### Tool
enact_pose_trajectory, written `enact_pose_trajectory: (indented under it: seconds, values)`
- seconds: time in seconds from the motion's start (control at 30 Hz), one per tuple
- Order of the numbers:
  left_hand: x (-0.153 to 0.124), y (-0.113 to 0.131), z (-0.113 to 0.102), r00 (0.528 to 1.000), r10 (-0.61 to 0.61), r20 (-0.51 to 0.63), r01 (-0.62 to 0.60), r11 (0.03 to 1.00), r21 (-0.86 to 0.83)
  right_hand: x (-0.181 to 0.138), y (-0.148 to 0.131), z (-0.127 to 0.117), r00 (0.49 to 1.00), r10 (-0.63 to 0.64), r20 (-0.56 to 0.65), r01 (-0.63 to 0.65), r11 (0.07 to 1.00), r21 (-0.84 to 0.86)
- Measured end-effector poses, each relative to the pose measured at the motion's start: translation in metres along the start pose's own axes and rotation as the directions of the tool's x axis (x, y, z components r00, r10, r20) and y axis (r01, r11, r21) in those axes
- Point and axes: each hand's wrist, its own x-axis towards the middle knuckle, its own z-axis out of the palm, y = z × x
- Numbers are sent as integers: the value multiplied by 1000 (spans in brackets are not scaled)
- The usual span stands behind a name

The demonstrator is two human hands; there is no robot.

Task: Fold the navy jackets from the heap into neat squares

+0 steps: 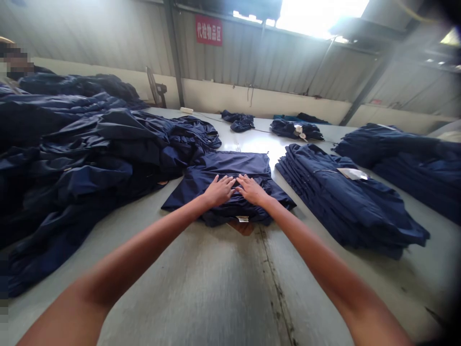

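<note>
A folded navy garment [230, 168] lies flat in the middle of the grey table [223, 283]. My left hand [218, 191] rests on it palm down, fingers stretched out. Right beside it my right hand [251, 189] also lies flat on the cloth, fingers extended, the fingertips of both hands almost touching. Neither hand grips anything. A small white label [242, 218] shows at the garment's near edge.
A big loose heap of navy garments [79, 158] fills the left. A neat stack of folded ones [342, 202] sits to the right, more stacks [406, 154] beyond. Small bundles [239, 120] lie at the far edge. A person stands at far left.
</note>
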Motion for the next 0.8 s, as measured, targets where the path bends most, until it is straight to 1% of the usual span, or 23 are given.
enact_pose_trajectory:
  seconds: [0.07, 0.1, 0.17, 0.23, 0.33, 0.5, 0.67, 0.77, 0.8]
  values:
    - [-20, 10, 2, 999, -1, -32, 1, 1000, -11, -16, 3, 0, 998, -8, -56, 5, 998, -66]
    - [-32, 13, 6, 1000, -10, -25, 9, 1000, -24, -25, 5, 4, 998, -1, -56, -4, 996, -94]
    - [-53, 17, 17, 999, -46, 19, 47, 997, -57, -41, 9, 17, 999, 41, -6, -42, 993, -111]
    - [-66, 17, 25, 996, -80, 50, 84, 993, -80, -51, 13, 29, 996, 81, 43, -77, 993, -88]
    - [-70, 14, 27, 996, -64, 61, 70, 994, -87, -54, 17, 37, 994, 82, 67, -78, 995, -57]
    - [-69, 11, 22, 998, -33, 62, 37, 997, -65, -52, 20, 29, 997, 37, 72, -32, 997, -69]
    - [-76, 11, 26, 998, 35, -44, -34, 999, 15, -56, 27, 23, 997, 35, 70, -26, 992, -126]
    - [-76, 13, 19, 993, 81, -84, -75, 995, 72, -57, 28, 16, 996, 36, 78, -26, 992, -122]
    - [-76, 16, 14, 988, 114, -102, -105, 991, 86, -59, 26, 12, 998, 29, 54, -22, 993, -116]
